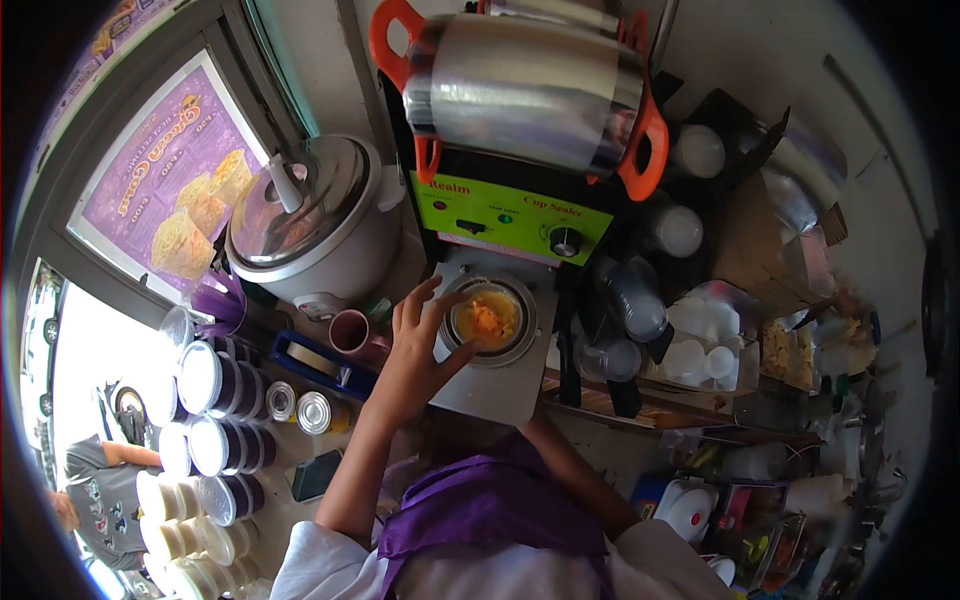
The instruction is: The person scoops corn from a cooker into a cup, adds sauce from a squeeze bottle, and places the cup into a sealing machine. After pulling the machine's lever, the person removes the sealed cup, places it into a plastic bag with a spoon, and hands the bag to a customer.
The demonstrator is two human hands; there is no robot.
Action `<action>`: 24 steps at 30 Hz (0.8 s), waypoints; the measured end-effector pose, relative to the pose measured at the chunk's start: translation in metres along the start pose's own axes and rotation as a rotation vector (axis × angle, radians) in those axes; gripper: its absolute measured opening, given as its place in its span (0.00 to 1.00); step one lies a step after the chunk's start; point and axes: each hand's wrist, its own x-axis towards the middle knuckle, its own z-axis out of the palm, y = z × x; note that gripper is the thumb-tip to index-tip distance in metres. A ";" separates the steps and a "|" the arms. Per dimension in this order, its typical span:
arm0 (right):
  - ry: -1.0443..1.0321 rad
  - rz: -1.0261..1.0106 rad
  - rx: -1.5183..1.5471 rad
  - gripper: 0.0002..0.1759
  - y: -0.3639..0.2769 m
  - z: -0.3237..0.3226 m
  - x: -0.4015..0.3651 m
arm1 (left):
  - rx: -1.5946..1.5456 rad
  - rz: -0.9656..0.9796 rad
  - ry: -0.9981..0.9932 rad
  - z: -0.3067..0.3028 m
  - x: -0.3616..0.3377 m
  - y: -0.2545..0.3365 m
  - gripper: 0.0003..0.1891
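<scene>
A cup with yellow and orange food inside sits in the round metal holder of the cup sealer's tray. Over the left side of its rim is my left hand, open, with thumb and forefinger spread along the edge and the other fingers raised. Above the cup stands the cup sealer, with its green front panel, a switch and a black knob. My right forearm reaches under the tray's right side, where the hand itself is hidden.
Left of the tray are a rice cooker, a pink mug, a blue tape dispenser, cans and stacked lidded tubs. Plastic cups and boxes crowd the right. Outside the window stands a person.
</scene>
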 end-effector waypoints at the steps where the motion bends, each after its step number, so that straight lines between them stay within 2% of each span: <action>1: -0.100 -0.123 -0.327 0.25 -0.016 -0.015 -0.018 | 0.004 0.027 0.010 -0.004 -0.002 -0.004 0.31; 2: -0.160 -0.278 -0.639 0.25 -0.033 -0.030 -0.036 | -0.003 0.027 0.018 -0.008 -0.006 -0.007 0.31; 3: -0.209 -0.065 -0.466 0.25 -0.072 -0.046 -0.057 | -0.016 0.024 0.030 -0.009 -0.013 -0.010 0.32; 4: -0.600 0.378 -0.169 0.25 -0.095 -0.075 -0.068 | -0.049 -0.003 0.041 -0.010 -0.019 -0.013 0.32; 5: -0.999 0.416 -0.254 0.25 -0.137 -0.106 -0.056 | -0.084 -0.033 0.044 -0.011 -0.026 -0.016 0.33; 6: -1.257 0.384 -0.324 0.24 -0.210 -0.117 -0.024 | -0.098 -0.052 0.050 -0.011 -0.033 -0.018 0.32; 7: -1.419 0.616 -0.566 0.23 -0.292 -0.130 0.008 | -0.112 -0.075 0.048 -0.012 -0.040 -0.020 0.32; 8: -1.172 0.245 -0.476 0.21 -0.343 -0.155 0.013 | -0.128 -0.100 0.036 -0.011 -0.045 -0.022 0.32; 9: -0.967 0.024 -0.517 0.23 -0.387 -0.161 0.029 | -0.169 -0.108 0.060 -0.007 -0.047 -0.028 0.32; 11: -0.581 -0.320 -0.777 0.28 -0.439 -0.143 0.110 | -0.247 -0.134 0.089 0.005 -0.056 -0.041 0.31; 13: -0.321 -0.499 -1.019 0.34 -0.443 -0.118 0.219 | -0.255 -0.110 0.083 0.004 -0.053 -0.043 0.30; 15: -0.230 -0.522 -1.215 0.40 -0.427 -0.097 0.338 | -0.274 -0.118 0.124 0.008 -0.054 -0.046 0.30; 18: -0.268 -0.318 -1.432 0.49 -0.389 -0.087 0.447 | -0.257 -0.117 0.160 0.014 -0.061 -0.049 0.32; 20: -0.343 -0.181 -1.557 0.56 -0.375 -0.087 0.476 | -0.264 -0.135 0.172 0.018 -0.072 -0.048 0.34; 22: -0.469 -0.021 -1.521 0.59 -0.371 -0.089 0.491 | -0.284 -0.138 0.166 0.019 -0.077 -0.051 0.38; 24: -0.389 0.083 -1.447 0.64 -0.359 -0.093 0.486 | -0.325 -0.123 0.170 0.018 -0.081 -0.055 0.41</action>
